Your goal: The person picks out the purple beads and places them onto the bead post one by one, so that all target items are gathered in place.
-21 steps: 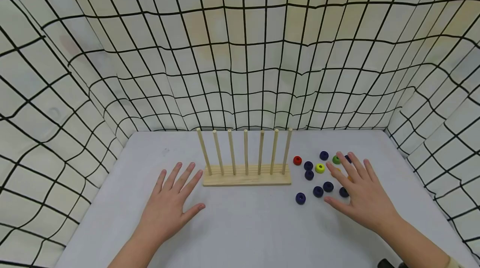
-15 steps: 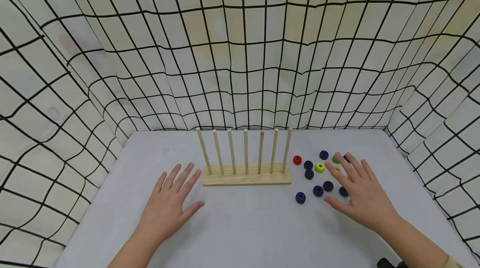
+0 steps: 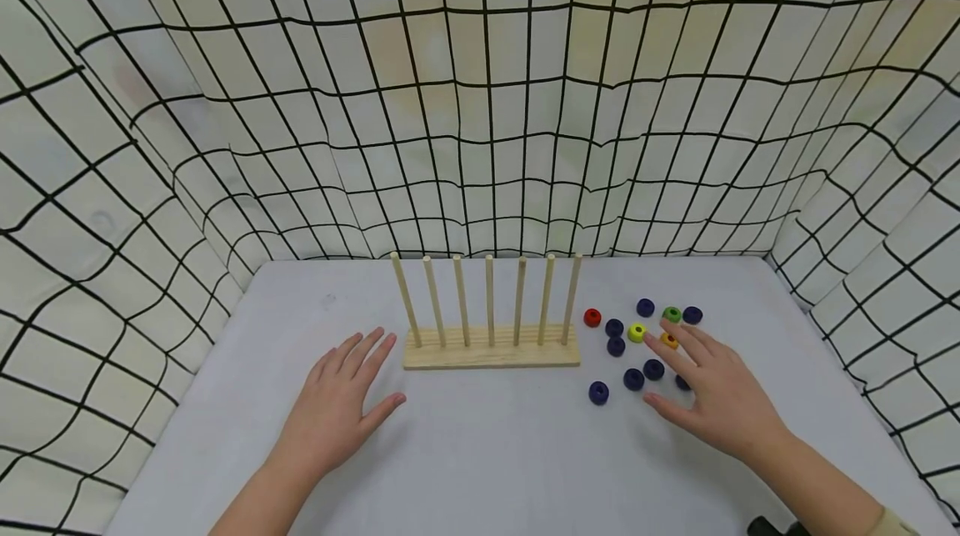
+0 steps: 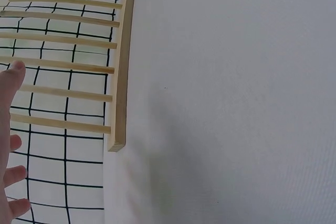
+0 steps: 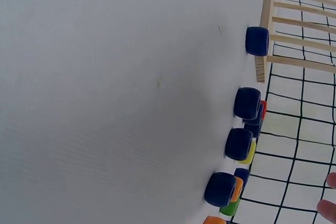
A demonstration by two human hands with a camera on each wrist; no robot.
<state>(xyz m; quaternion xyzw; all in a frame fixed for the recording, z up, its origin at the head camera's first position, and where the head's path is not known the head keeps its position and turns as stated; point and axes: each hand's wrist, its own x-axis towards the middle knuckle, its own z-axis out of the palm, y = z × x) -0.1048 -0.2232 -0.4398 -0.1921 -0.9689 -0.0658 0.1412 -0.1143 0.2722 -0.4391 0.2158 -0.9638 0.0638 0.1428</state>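
Note:
A pale wooden pegboard (image 3: 491, 357) with a row of several upright bare pegs stands mid-table in the head view. My left hand (image 3: 330, 407) hovers left of its base, fingers spread loosely, thumb apart, holding nothing. To the board's right lie loose beads with holes: a red bead (image 3: 592, 318), a yellow bead (image 3: 637, 332), a green bead (image 3: 672, 314), an orange bead (image 3: 669, 341) and several dark blue beads (image 3: 598, 393). Over their right side is my right hand (image 3: 720, 390), palm down and holding nothing. Its fingers overlap the orange bead and a blue bead in this view.
A white table (image 3: 480, 453) carries everything. Black netting (image 3: 491, 132) over white panels rises at the back and both sides. A black object (image 3: 768, 526) shows at the lower right edge, near the right forearm.
My right fingers have bent and drawn back slightly, uncovering more of the green, orange and a blue bead. The left fingers have come a little closer together. The beads and pegboard stay put.

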